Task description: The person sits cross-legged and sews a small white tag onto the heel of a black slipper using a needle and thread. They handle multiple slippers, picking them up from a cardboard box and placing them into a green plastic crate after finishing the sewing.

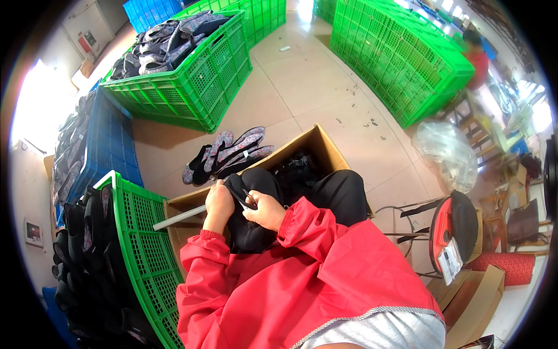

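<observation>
Two hands ours: left hand (219, 200) gripping black shoe upper (247, 224), right hand (267, 210) clenched on small scissors (249, 199), above cardboard box (317, 145)

Both forearms come up from below in red sleeves, bent inward so the hands meet close in front of the body. The left hand (219, 202) is curled into a loose fist, knuckles up, fingers closed. The right hand (266, 210) sits just beside it, fingers folded in a pinch, wrist cocked toward the left.
</observation>
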Demonstrator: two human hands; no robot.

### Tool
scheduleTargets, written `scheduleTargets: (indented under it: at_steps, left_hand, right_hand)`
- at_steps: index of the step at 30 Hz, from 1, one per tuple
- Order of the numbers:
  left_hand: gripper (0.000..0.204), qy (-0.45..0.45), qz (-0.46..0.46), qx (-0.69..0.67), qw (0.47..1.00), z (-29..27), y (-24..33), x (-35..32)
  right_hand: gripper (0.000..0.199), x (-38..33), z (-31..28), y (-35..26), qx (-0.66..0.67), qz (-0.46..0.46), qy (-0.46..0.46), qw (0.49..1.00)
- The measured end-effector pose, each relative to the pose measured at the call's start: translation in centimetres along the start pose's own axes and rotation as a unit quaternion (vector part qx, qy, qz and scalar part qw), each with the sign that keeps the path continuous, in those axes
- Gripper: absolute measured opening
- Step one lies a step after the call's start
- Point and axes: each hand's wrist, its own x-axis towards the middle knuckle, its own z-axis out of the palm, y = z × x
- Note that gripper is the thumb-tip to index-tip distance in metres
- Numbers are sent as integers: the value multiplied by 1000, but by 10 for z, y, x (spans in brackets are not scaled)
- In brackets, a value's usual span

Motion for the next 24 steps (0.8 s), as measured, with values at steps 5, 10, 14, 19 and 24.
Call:
scheduleTargets:
  at_steps: [5, 10, 14, 19, 24]
  left_hand:
    - [24, 76, -10, 74, 994, 1, 4, -19]
    - [23, 51, 72, 176, 980, -24, 25, -59]
    - [29, 178, 195, -43, 964, -39, 13, -85]
    - [38, 250, -33, -542, 801, -55, 1, -91]
    - [60, -22, 30, -888, 458, -65, 10, -106]
  right_hand:
    - [21, -10, 2, 0, -6, 16, 2, 1000]
    - [18, -22, -2, 12, 62, 42, 29, 997]
    - [19, -27, -11, 16, 148, 25, 28, 988]
    - [22, -45, -37, 0, 199, 10, -68, 978]
    - [24, -46, -45, 3, 243, -12, -181, 953]
